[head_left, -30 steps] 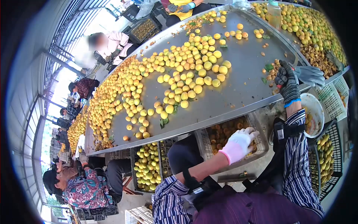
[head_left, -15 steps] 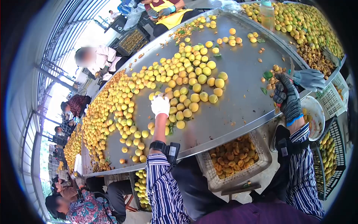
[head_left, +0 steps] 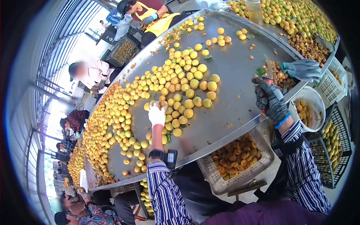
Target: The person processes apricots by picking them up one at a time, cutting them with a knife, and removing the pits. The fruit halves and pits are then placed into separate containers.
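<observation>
My left hand [head_left: 156,114], in a white glove, has its fingers closed around a yellow-orange fruit [head_left: 162,104] at the near side of the fruit pile [head_left: 180,75] on the metal table [head_left: 232,86]. My right hand [head_left: 270,100], in a grey knitted glove with a blue cuff, grips a knife [head_left: 269,68] with a red handle; its blade points up and away from me. The hand is over the table's right edge, beside a heap of pits [head_left: 282,77] and a green leaf.
A grey glove [head_left: 303,70] lies on the right corner. Below the table are a crate of halved fruit [head_left: 237,156], a white bucket [head_left: 310,108] and a black crate [head_left: 332,146]. A bottle [head_left: 254,12] stands beyond. Several people sit around the table.
The view has shifted a little. My right hand has moved left and toward me, off the pits, with the knife now visible. My left hand remains at the fruit pile.
</observation>
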The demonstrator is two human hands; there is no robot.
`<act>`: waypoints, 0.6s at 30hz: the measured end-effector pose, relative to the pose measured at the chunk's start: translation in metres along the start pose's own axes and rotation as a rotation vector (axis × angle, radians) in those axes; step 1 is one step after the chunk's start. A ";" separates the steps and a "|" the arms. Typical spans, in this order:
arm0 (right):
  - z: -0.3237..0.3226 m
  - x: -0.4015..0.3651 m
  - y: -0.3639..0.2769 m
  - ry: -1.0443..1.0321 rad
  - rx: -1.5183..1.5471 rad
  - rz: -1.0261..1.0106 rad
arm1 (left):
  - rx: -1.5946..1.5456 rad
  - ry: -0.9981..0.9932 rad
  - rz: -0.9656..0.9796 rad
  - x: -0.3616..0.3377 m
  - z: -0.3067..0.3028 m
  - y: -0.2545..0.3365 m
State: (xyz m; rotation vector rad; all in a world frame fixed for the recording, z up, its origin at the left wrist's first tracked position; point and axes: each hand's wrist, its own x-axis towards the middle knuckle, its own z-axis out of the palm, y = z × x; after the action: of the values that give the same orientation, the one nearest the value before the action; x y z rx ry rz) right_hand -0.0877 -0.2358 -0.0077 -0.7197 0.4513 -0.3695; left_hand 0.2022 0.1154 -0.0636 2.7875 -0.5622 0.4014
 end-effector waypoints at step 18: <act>0.023 -0.024 0.044 -0.240 -0.448 0.271 | -0.970 0.053 0.373 -0.135 -0.049 0.241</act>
State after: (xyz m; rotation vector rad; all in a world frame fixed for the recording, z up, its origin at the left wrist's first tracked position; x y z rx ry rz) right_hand -0.0885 -0.1820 -0.0169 -1.1084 0.3996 0.0800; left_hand -0.0267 -0.0381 -0.0117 1.7430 -0.9511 0.1870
